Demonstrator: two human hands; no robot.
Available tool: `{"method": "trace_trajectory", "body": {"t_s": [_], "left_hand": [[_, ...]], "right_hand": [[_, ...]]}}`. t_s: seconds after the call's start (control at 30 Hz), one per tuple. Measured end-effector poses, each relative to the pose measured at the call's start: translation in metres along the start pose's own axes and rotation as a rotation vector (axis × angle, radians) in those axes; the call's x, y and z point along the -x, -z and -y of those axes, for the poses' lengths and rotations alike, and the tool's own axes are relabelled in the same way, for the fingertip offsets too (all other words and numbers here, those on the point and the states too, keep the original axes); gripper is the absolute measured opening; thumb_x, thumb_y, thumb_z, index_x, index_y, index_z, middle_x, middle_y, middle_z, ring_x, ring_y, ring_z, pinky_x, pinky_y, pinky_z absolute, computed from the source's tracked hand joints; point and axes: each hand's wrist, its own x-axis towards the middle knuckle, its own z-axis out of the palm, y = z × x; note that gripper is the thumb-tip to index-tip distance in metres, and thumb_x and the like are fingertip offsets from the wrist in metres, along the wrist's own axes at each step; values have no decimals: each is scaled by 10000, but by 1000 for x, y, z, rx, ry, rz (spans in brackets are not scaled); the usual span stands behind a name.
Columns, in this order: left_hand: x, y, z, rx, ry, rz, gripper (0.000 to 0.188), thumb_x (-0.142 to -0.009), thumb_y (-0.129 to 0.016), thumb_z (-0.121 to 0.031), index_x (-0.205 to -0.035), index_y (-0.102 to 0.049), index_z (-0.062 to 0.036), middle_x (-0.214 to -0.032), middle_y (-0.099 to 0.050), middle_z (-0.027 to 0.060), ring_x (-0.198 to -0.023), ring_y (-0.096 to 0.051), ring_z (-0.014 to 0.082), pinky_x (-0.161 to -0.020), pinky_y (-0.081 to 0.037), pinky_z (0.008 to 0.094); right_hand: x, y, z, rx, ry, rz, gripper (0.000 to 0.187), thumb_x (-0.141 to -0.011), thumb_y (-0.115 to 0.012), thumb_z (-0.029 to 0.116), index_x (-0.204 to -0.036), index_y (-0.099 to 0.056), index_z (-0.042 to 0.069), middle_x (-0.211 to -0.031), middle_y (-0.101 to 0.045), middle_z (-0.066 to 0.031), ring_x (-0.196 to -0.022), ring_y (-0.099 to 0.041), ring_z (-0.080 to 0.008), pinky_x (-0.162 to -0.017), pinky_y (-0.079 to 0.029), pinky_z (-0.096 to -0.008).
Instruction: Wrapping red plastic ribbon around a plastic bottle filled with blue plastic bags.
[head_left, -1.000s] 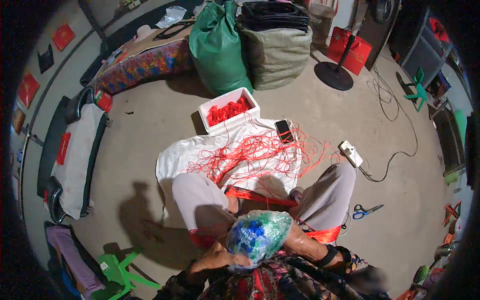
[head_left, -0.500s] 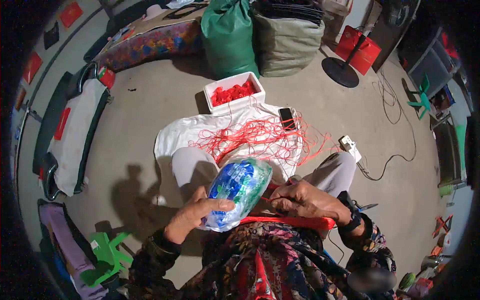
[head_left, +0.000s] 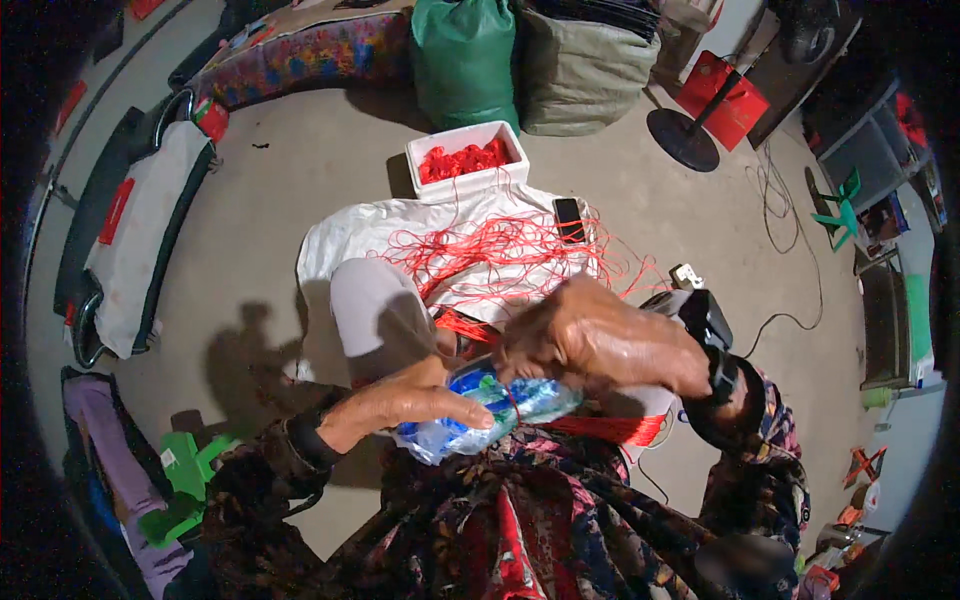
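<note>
Bag check: one clear plastic bag (head_left: 552,402) of blue and green stuff, over my lap, near side of the scene. Its long axis runs roughly left to right, right end tipped slightly far. My left hand (head_left: 405,400) grips the left part, thumb on top. From that palm the bag lies to the right; from my right hand (head_left: 590,335) it's on the near side, a bit left. Left is closer, in full contact. Right is curled over the far edge, fingertips by the one thin red string (head_left: 514,402) crossing the bag. Blurred, so can't tell if it's pinching the string.

Count: 1 red bundle (head_left: 625,430) at my right leg; 1 white sheet (head_left: 335,240) far of me, with 1 red tangle (head_left: 480,245) (strands uncountable) and 1 phone (head_left: 569,221) at its right; 1 white box (head_left: 500,183) of red stuff beyond; 2 sacks farther, green (head_left: 463,70) left, beige (head_left: 585,85) right.
</note>
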Motion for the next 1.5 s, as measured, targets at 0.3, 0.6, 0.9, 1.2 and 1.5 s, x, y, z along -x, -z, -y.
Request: {"method": "trace_trajectory", "body": {"t_s": [0.3, 0.6, 0.9, 1.2, 1.5], "left_hand": [[4, -23, -9, 28, -28, 6, 644, -691, -815, -408, -1105, -603, 38, -923, -678, 99, -821, -627, 164, -756, -496, 320], [28, 10, -17, 369, -72, -163, 527, -681, -820, -345, -1053, -669, -2, -906, -675, 59, -834, -624, 134, -786, -483, 289], [-7, 33, 8, -301, -135, -350, 621, -670, -792, -381, -1115, -604, 9, -941, -666, 120, -836, -613, 162, -745, -495, 337], [27, -4, -30, -240, -395, -237, 755, -672, -798, -388, -1217, -526, 58, -1050, -642, 150, -924, -608, 201, -804, -489, 354], [0, 60, 16, -450, -86, -459, 751, -661, -814, -342, -1241, -511, 27, -1104, -610, 193, -996, -596, 255, -871, -479, 369]], "right_hand": [[-3, -48, -46, -639, -199, -147, 244, -949, -627, 253, -936, -697, 20, -880, -703, -88, -814, -656, -151, -703, -502, -334], [34, -149, -33, -811, -323, -313, 374, -972, -552, 287, -1232, -575, 20, -1208, -660, -103, -1104, -621, -231, -963, -467, -336], [37, -36, 27, -7, -107, -90, 176, -906, -598, 150, -1015, -684, 41, -960, -705, -114, -802, -680, -313, -690, -555, -387], [-6, -49, -57, -825, -273, -233, 258, -987, -569, 243, -995, -678, 9, -853, -653, -29, -786, -590, -123, -728, -478, -268], [21, -26, 9, -101, -73, -38, 176, -895, -591, 101, -1035, -684, 50, -968, -716, -101, -833, -695, -294, -744, -564, -366]]}}
